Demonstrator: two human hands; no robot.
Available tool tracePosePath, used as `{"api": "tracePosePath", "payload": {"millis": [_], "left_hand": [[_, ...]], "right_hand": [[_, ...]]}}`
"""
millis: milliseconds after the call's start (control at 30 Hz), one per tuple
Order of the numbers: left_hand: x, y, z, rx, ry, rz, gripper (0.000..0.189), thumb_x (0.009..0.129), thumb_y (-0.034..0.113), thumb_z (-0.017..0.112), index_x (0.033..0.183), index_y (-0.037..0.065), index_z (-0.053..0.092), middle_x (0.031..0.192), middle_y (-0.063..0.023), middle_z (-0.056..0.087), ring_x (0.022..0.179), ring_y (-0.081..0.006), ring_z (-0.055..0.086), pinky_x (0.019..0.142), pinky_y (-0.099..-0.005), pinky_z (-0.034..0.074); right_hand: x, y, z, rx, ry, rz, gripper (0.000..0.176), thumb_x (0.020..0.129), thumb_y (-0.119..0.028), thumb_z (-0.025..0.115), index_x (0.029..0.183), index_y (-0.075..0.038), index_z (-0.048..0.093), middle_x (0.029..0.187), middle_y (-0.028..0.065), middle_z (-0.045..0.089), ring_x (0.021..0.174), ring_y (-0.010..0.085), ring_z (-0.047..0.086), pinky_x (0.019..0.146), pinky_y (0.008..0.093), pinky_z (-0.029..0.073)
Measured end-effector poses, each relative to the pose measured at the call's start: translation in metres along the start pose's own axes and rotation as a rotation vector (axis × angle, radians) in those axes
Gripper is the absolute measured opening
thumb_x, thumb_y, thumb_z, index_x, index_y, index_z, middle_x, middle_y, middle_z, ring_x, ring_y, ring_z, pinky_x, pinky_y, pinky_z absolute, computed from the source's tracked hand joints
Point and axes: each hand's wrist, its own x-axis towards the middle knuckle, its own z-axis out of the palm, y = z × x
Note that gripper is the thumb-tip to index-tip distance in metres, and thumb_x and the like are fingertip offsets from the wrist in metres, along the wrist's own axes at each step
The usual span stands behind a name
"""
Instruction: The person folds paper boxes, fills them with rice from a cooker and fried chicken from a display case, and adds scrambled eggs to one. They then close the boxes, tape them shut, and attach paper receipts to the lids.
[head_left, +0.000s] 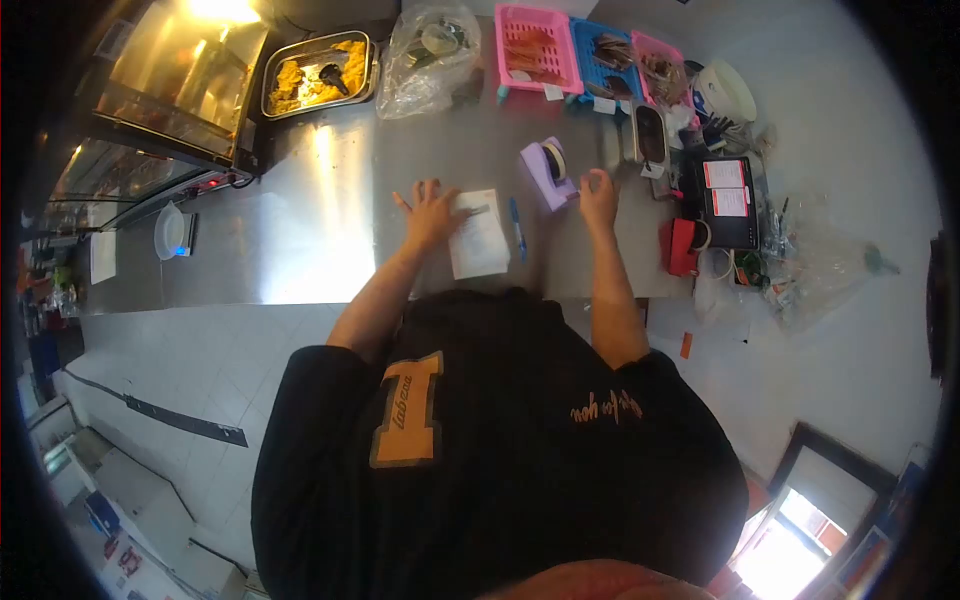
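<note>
My left hand [432, 218] rests with spread fingers on the steel counter, its thumb side touching the upper left edge of a white notepad [482, 245]. Writing on the pad is too small to read, and a small grey strip [480, 210] lies near its top. Right of the pad is a blue pen [517, 230]. My right hand [598, 203] is raised beside a lilac tape dispenser [540, 180] holding a roll of tape [554, 160]. Thumb and forefinger come together in a pinch; whatever they hold, if anything, is too small to make out.
Along the back stand a metal tray [318, 75] of yellow food, a clear plastic bag [430, 60], and pink [538, 50] and blue baskets [606, 60]. A black tablet-like device [732, 225] and red box [684, 247] are at right. A small scale [187, 235] sits left, near a glass display case [170, 80].
</note>
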Motion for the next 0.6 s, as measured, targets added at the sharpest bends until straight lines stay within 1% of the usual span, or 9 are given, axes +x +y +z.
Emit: {"api": "tracePosePath", "payload": {"millis": [33, 67, 133, 167, 267, 333, 433, 533, 600], "left_hand": [[0.006, 0.005, -0.015, 0.003, -0.091, -0.035, 0.058, 0.084, 0.049, 0.066, 0.137, 0.031, 0.052, 0.145, -0.0094, 0.038, 0.142, -0.0341, 0.023, 0.106, -0.0764, 0.006], [0.008, 0.007, -0.023, 0.007, -0.178, -0.072, 0.056, 0.085, 0.047, 0.067, 0.137, 0.033, 0.052, 0.146, -0.0088, 0.036, 0.142, -0.0344, 0.022, 0.106, -0.0761, 0.007], [0.006, 0.004, -0.014, -0.098, -0.057, -0.035, 0.055, 0.084, 0.045, 0.069, 0.135, 0.033, 0.054, 0.149, -0.0079, 0.032, 0.142, -0.0351, 0.020, 0.106, -0.0753, 0.009], [0.004, 0.001, -0.009, -0.149, 0.002, -0.021, 0.054, 0.084, 0.043, 0.070, 0.135, 0.033, 0.055, 0.150, -0.0074, 0.030, 0.142, -0.0355, 0.020, 0.106, -0.0749, 0.010], [-0.022, -0.005, 0.004, -0.118, 0.035, 0.084, 0.054, 0.082, 0.041, 0.073, 0.133, 0.036, 0.056, 0.153, -0.0071, 0.026, 0.144, -0.0354, 0.016, 0.106, -0.0739, 0.011], [-0.045, 0.000, 0.006, -0.098, -0.009, 0.080, 0.053, 0.083, 0.040, 0.073, 0.133, 0.039, 0.056, 0.153, -0.0091, 0.024, 0.144, -0.0376, 0.013, 0.106, -0.0734, 0.013], [-0.064, 0.002, 0.012, -0.079, -0.005, 0.055, 0.052, 0.084, 0.039, 0.072, 0.133, 0.042, 0.055, 0.154, -0.0107, 0.023, 0.144, -0.0395, 0.011, 0.105, -0.0735, 0.014], [-0.065, 0.000, 0.013, -0.107, -0.004, 0.043, 0.051, 0.084, 0.038, 0.072, 0.132, 0.042, 0.056, 0.155, -0.0110, 0.022, 0.144, -0.0412, 0.012, 0.104, -0.0740, 0.015], [-0.063, 0.000, 0.015, -0.141, -0.042, 0.008, 0.052, 0.083, 0.039, 0.072, 0.133, 0.042, 0.055, 0.155, -0.0118, 0.021, 0.143, -0.0424, 0.011, 0.103, -0.0746, 0.015]], "right_hand": [[0.015, 0.027, 0.003, 0.022, 0.009, -0.031, 0.028, 0.082, -0.027, 0.074, 0.097, -0.004, 0.068, 0.084, 0.0088, 0.068, 0.077, 0.0228, 0.065, 0.068, 0.0366, 0.051], [0.016, 0.020, -0.007, 0.175, -0.213, 0.212, 0.026, 0.082, -0.026, 0.074, 0.096, -0.005, 0.068, 0.085, 0.0078, 0.067, 0.078, 0.0230, 0.064, 0.069, 0.0361, 0.051], [0.018, -0.012, -0.030, 0.480, -0.667, 0.696, 0.022, 0.084, -0.024, 0.073, 0.094, -0.005, 0.068, 0.085, 0.0058, 0.065, 0.081, 0.0234, 0.064, 0.073, 0.0351, 0.052], [0.014, -0.006, -0.030, 0.625, -0.633, 0.687, 0.021, 0.084, -0.023, 0.073, 0.093, -0.004, 0.068, 0.085, 0.0055, 0.064, 0.081, 0.0231, 0.063, 0.074, 0.0345, 0.052], [-0.009, 0.015, -0.023, 1.081, -0.503, 0.670, 0.018, 0.085, -0.016, 0.071, 0.091, 0.000, 0.066, 0.087, 0.0059, 0.063, 0.084, 0.0214, 0.062, 0.075, 0.0323, 0.052], [-0.031, 0.034, -0.015, 1.407, -0.369, 0.676, 0.017, 0.085, -0.010, 0.070, 0.091, 0.004, 0.064, 0.093, 0.0081, 0.063, 0.087, 0.0194, 0.062, 0.075, 0.0304, 0.052], [-0.047, 0.069, 0.010, 1.048, -0.327, 0.396, 0.017, 0.083, -0.010, 0.072, 0.092, 0.003, 0.066, 0.092, 0.0086, 0.068, 0.084, 0.0211, 0.065, 0.079, 0.0314, 0.053], [-0.051, 0.048, 0.006, 0.333, -0.088, 0.316, 0.015, 0.083, -0.008, 0.071, 0.091, 0.004, 0.067, 0.088, 0.0105, 0.069, 0.076, 0.0223, 0.067, 0.069, 0.0309, 0.054], [-0.052, 0.048, 0.010, 0.628, -0.056, 0.566, 0.015, 0.083, -0.005, 0.070, 0.094, 0.003, 0.067, 0.083, 0.0085, 0.068, 0.070, 0.0212, 0.066, 0.062, 0.0308, 0.053]]}}
